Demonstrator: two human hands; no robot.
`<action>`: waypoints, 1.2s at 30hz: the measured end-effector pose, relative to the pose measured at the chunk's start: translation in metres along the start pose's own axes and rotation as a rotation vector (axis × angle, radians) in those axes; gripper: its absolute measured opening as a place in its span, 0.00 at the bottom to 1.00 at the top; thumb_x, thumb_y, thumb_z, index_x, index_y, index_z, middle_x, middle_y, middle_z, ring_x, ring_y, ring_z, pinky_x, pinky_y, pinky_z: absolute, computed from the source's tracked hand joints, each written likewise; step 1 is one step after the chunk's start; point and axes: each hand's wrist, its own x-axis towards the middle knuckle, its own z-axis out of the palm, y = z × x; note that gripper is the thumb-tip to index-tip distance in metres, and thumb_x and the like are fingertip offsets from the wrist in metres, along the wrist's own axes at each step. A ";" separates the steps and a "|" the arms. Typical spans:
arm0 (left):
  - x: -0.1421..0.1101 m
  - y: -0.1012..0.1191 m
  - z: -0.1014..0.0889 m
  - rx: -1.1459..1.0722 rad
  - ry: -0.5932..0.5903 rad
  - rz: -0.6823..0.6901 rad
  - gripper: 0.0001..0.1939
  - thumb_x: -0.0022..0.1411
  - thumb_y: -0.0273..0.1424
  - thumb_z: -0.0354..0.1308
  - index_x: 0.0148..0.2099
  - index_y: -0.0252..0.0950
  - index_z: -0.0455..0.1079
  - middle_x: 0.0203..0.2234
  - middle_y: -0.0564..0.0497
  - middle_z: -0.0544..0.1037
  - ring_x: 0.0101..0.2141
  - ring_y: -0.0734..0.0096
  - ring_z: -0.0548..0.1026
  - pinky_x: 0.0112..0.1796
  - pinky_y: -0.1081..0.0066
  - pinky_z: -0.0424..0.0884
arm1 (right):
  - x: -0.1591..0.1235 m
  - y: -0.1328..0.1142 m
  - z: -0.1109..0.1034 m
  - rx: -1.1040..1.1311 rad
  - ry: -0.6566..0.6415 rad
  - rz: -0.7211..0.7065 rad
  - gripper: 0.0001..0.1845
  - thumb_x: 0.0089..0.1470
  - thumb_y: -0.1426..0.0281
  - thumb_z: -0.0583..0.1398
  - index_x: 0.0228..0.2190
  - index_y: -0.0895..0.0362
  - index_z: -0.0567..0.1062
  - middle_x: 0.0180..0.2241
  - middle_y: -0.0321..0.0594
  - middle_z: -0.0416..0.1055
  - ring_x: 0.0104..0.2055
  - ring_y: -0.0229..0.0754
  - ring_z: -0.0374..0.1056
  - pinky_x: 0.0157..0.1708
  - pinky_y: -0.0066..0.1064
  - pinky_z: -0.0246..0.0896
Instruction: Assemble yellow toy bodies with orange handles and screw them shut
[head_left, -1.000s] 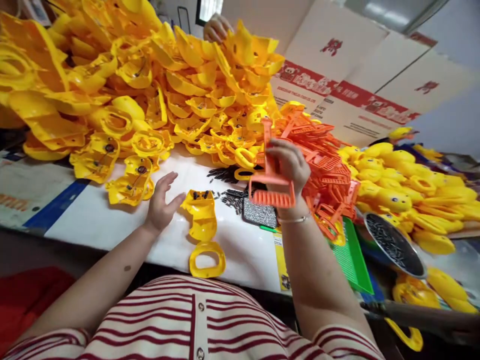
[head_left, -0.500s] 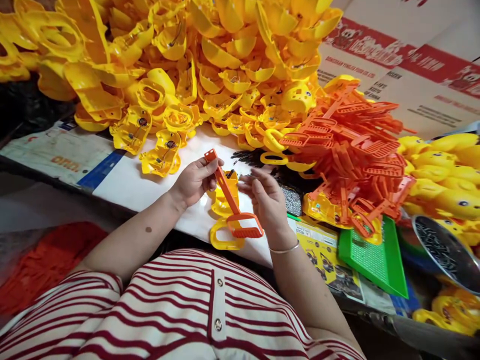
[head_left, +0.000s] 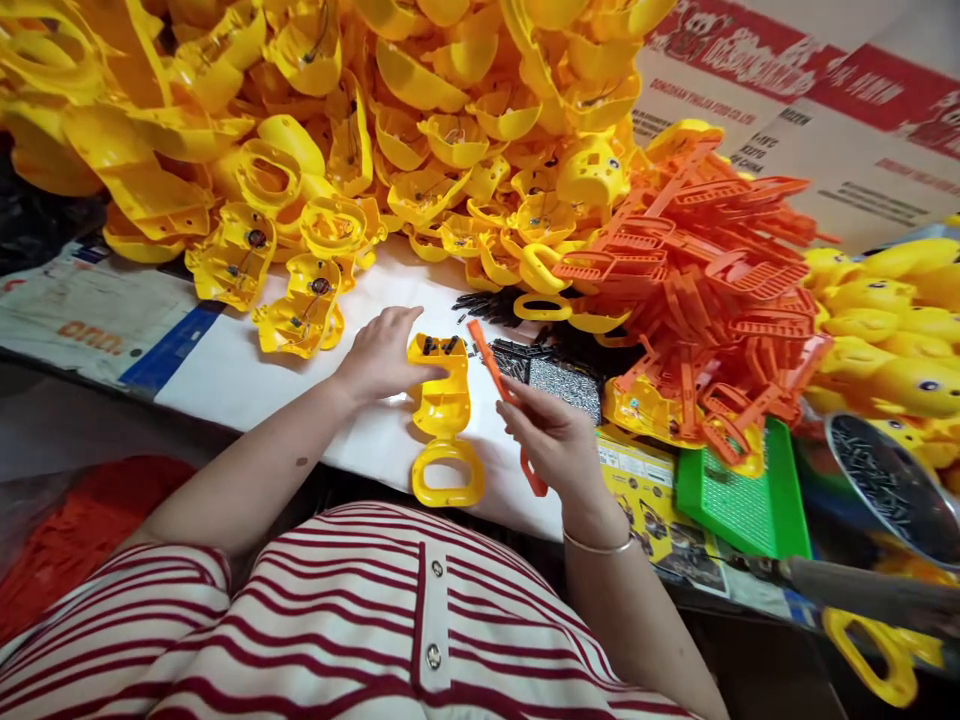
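My right hand (head_left: 551,430) is closed on an orange plastic part with a long flat stem (head_left: 487,358); its lower end shows below my fingers. A yellow plastic toy shell half (head_left: 442,395) with an oval ring handle (head_left: 448,474) lies on the white work surface in front of me, hollow side up. Two small black pieces (head_left: 441,346) sit at its far end. At the shell's left side my left hand (head_left: 382,358) is open, fingers stretched, thumb reaching over the shell's edge. Whether the thumb touches it I cannot tell.
Yellow shells (head_left: 427,80) are heaped along the back, orange parts (head_left: 697,290) at the right. Black pieces (head_left: 517,355) and small silvery pieces (head_left: 566,385) lie right of the shell. A green tray (head_left: 787,500) and a round container (head_left: 892,490) stand further right.
The orange part has passed from my left hand to my right and moved right, off the yellow shell. My left hand has opened and spread beside the shell.
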 end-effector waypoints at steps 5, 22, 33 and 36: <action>-0.005 0.003 0.005 0.298 -0.173 -0.084 0.44 0.52 0.45 0.65 0.66 0.35 0.56 0.60 0.38 0.66 0.59 0.47 0.67 0.58 0.55 0.62 | 0.002 0.014 0.009 -0.491 -0.165 -0.224 0.17 0.59 0.68 0.57 0.48 0.53 0.79 0.28 0.40 0.74 0.27 0.36 0.67 0.28 0.28 0.61; -0.002 -0.005 0.019 -0.006 -0.185 -0.073 0.39 0.50 0.36 0.66 0.63 0.32 0.60 0.59 0.37 0.69 0.60 0.50 0.66 0.59 0.59 0.62 | 0.019 -0.004 0.007 -0.037 -0.329 0.358 0.24 0.52 0.60 0.60 0.48 0.59 0.79 0.24 0.38 0.73 0.19 0.34 0.63 0.20 0.28 0.58; -0.006 -0.004 0.018 -0.095 -0.228 -0.103 0.41 0.51 0.34 0.66 0.64 0.29 0.59 0.61 0.33 0.67 0.63 0.48 0.63 0.62 0.55 0.58 | -0.002 -0.011 0.040 -0.572 -0.303 0.132 0.18 0.59 0.68 0.54 0.46 0.56 0.79 0.31 0.43 0.76 0.28 0.40 0.69 0.28 0.31 0.57; -0.006 -0.009 0.017 -0.184 -0.240 -0.106 0.40 0.51 0.35 0.65 0.64 0.31 0.59 0.63 0.34 0.64 0.64 0.48 0.62 0.63 0.55 0.56 | -0.003 -0.022 0.044 -0.855 -0.380 0.050 0.18 0.59 0.70 0.53 0.48 0.56 0.77 0.34 0.46 0.77 0.30 0.43 0.71 0.27 0.31 0.54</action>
